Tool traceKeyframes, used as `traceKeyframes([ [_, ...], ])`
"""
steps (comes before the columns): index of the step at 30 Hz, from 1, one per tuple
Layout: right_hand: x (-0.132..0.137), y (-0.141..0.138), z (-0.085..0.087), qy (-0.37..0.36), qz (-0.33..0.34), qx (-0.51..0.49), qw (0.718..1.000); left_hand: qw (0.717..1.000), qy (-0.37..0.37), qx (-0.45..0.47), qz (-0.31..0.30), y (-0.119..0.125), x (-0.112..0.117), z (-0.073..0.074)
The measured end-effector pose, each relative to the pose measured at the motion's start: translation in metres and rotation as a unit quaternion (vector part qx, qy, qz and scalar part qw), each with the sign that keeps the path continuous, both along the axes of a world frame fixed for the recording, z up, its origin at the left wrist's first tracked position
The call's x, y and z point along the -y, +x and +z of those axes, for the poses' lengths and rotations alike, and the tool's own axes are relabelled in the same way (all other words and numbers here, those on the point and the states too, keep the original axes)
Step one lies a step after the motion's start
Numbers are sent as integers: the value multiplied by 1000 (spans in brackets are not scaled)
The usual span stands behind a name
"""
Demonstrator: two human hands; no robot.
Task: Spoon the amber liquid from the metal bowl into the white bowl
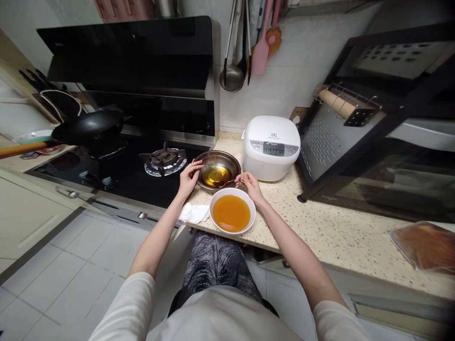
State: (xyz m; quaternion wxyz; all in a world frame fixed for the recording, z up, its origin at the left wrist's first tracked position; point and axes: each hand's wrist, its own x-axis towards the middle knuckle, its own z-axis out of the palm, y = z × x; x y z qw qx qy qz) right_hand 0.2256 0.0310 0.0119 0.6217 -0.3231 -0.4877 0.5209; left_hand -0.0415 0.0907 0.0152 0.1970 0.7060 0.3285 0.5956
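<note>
A steel bowl (227,162) with a pool of amber liquid stands on the speckled counter (320,227) beside the stove. My left hand (188,177) grips its near left rim, fingers closed on the edge. My right hand (250,183) pinches the handle of a metal spoon (227,183) whose tip dips into the liquid. Just in front sits a white bowl (232,212) full of orange liquid, right below my right hand.
A crumpled white cloth (194,213) lies at the counter's front edge. A white rice cooker (272,147) stands behind the bowls, a black rack (355,118) to its right. A black wok (88,128) sits on the gas stove (163,161). Utensils (245,47) hang on the wall.
</note>
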Motion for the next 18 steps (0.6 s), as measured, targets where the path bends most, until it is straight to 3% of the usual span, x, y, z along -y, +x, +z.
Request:
traceKeyframes([
  [18, 5, 6, 15, 3, -31, -45, 998, 1000, -8, -6, 2, -1, 0, -2],
])
